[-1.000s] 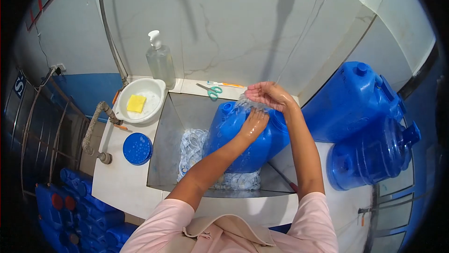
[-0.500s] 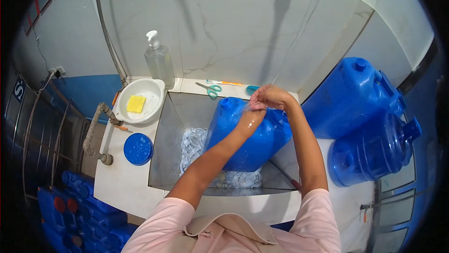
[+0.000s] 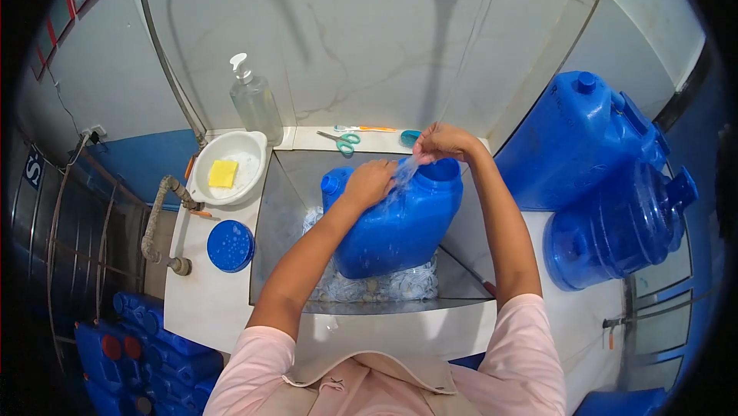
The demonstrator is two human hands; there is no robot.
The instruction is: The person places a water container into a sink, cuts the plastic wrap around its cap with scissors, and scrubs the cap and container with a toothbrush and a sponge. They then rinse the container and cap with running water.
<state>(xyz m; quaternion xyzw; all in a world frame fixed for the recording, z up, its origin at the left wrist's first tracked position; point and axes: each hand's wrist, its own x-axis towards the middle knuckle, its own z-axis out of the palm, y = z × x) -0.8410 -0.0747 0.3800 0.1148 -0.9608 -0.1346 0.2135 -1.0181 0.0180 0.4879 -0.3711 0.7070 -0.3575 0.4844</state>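
In the sink (image 3: 278, 231) stands the blue jug (image 3: 392, 235), the left hand (image 3: 372, 183) laid over its top, fingers partly bent, grip unclear. Farther right, the right hand (image 3: 444, 144) is half curled in running water (image 3: 403, 179) beside the wide mouth (image 3: 440, 172); I cannot tell whether it holds anything. Far left, a dark panel (image 3: 32, 182) reads "S"; writing on the tall container (image 3: 550, 154) at right is illegible. The hands, together earlier, are now apart.
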